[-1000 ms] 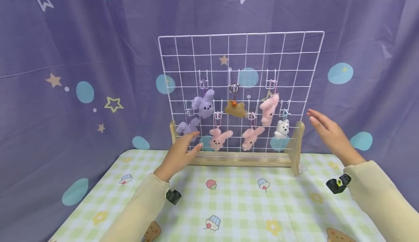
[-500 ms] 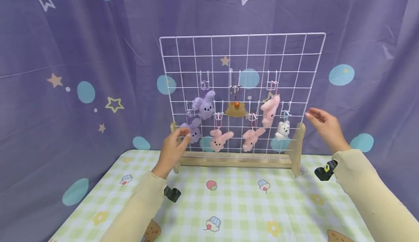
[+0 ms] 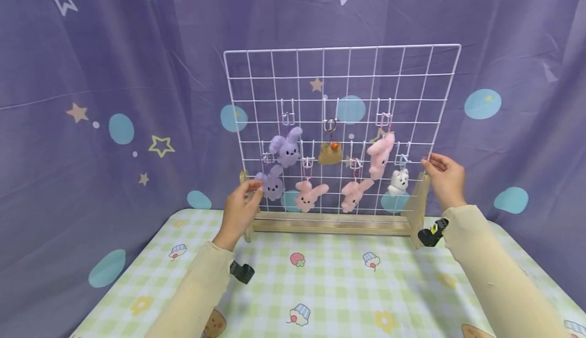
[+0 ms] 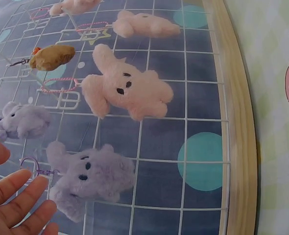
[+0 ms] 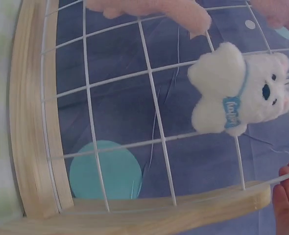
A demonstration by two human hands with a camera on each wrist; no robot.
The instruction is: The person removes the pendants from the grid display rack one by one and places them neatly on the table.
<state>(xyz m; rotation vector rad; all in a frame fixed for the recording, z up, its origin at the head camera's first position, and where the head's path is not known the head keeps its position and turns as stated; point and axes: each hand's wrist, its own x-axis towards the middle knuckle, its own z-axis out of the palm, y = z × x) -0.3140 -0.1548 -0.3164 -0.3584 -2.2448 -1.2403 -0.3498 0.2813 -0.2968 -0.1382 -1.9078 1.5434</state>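
Note:
A white wire grid rack (image 3: pixel 336 75) stands in a wooden base (image 3: pixel 331 224). My right hand (image 3: pixel 446 178) pinches the grid's right edge wire, beside a small white plush bear keychain (image 3: pixel 398 182). In the right wrist view, fingertips (image 5: pixel 287 188) show by that wire. My left hand (image 3: pixel 239 211) is at the left edge, its fingers extended near the lower purple plush bunny keychain (image 4: pixel 98 171); contact is unclear. Another purple bunny (image 3: pixel 286 147) hangs above. Pink plush bunnies (image 3: pixel 381 156) and a brown plush keychain (image 3: pixel 330 153) hang on hooks between the hands.
A table with a green checked cloth (image 3: pixel 339 277) lies under the rack. Behind it hangs a purple curtain (image 3: pixel 137 48) with stars and blue ovals. A small black device (image 3: pixel 241 272) sits at the left wrist and another (image 3: pixel 432 233) at the right.
My right hand has come in leftward from beside the rack to its edge wire. The left hand has drawn back left, off the lower purple bunny. The brown keychain has turned.

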